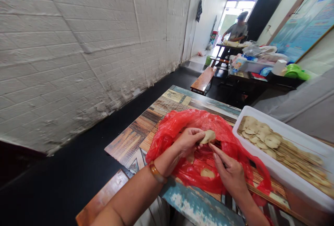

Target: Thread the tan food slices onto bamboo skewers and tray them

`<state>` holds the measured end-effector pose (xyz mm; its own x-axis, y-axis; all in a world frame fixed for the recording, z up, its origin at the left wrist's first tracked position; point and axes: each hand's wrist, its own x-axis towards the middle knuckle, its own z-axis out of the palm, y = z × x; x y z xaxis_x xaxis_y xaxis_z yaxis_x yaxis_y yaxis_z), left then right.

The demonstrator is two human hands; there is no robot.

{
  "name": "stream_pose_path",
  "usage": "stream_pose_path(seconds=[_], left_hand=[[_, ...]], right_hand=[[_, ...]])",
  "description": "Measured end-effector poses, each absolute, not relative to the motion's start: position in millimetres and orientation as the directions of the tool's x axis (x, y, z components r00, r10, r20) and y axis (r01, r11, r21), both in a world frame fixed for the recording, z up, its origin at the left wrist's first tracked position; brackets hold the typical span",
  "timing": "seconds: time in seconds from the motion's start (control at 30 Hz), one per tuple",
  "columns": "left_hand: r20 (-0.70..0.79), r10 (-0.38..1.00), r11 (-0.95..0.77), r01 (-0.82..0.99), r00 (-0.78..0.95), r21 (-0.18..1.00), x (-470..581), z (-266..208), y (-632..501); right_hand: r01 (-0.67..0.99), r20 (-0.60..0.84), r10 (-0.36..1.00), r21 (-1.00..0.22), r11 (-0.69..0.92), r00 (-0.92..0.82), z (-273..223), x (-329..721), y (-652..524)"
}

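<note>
Left hand (192, 139): pinching potato-looking slice (208, 136)
Right hand (231, 170): half-curled, can't tell what's held
White tub (273, 174), right: loads skewered already
Red bag (236, 146): loose slices (208, 173) left

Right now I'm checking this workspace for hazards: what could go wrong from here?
The left hand pinches a pale slice close beside the right hand, so a slip might tear it. The thin red bag lies crumpled beneath both hands; if snagged, it could drag the loose slice lying on it. Slices are heaped in the white tray, so a knock might shift them.
</note>
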<state>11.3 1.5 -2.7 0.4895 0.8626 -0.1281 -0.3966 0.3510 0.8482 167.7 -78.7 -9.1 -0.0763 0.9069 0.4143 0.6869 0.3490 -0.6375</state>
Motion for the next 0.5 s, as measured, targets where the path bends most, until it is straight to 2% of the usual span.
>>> stream_pose_path(seconds=[0.5], left_hand=[[-0.138, 0.849, 0.388, -0.424, 0.51, 0.819, 13.6, 6.0, -1.0]], right_hand=[[0.688, 0.419, 0.907, -0.646, 0.331, -0.043, -12.7, 168.3, -80.4]])
